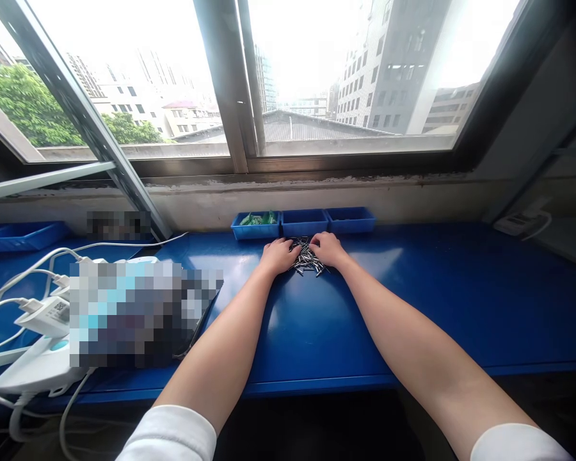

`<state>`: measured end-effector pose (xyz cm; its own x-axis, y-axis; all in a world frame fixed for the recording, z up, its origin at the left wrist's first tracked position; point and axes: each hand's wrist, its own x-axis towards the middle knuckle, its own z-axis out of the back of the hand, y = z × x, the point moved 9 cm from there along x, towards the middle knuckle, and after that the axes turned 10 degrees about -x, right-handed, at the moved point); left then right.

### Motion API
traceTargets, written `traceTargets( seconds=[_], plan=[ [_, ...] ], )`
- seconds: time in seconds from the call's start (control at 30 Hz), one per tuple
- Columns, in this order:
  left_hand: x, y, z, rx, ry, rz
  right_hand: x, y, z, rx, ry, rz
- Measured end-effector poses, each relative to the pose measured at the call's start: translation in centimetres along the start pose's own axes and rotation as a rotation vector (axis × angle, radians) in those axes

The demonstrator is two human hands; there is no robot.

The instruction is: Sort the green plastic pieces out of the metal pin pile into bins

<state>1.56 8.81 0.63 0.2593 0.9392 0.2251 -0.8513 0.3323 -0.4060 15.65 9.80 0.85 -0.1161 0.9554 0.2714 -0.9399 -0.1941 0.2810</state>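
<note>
A loose pile of slim, shiny metal pieces (308, 259) lies on the blue tabletop (307, 326); they are too small to tell whether they are screws or pins. My left hand (279, 256) rests at the pile's left side, fingers apart and bent towards it. On the opposite side my right hand (328, 249) curves around the pile, its thumb and fingers apart, fingertips touching the pieces. Neither hand visibly lifts anything. Just behind the pile stand three small blue bins: a left bin (256, 233) with green packets in it, a middle bin (305, 224) and a right bin (350, 225).
At the left, a white power strip (33, 368) with plugged-in chargers (45, 317) and loose white cables sits near the front edge, beside a blurred-out item (134, 314). A metal shelf post (139, 198) rises behind it. Blue trays (24, 237) lie far left. A window spans the back.
</note>
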Motion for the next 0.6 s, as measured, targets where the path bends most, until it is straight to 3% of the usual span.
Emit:
traceTargets(
  seconds=[0.2,0.37,0.6],
  plan=[
    [-0.1,-0.4,0.9,-0.035,-0.099,-0.017,-0.3,1.3,1.6,0.162,-0.126,0.118],
    [-1.0,-2.7,3.2,-0.096,-0.294,-0.196,-0.8,2.8,2.6,0.203,-0.148,0.227],
    [-1.3,-4.0,3.0,-0.146,-0.244,-0.299,-0.9,2.9,2.5,0.16,-0.122,0.21]
  ],
)
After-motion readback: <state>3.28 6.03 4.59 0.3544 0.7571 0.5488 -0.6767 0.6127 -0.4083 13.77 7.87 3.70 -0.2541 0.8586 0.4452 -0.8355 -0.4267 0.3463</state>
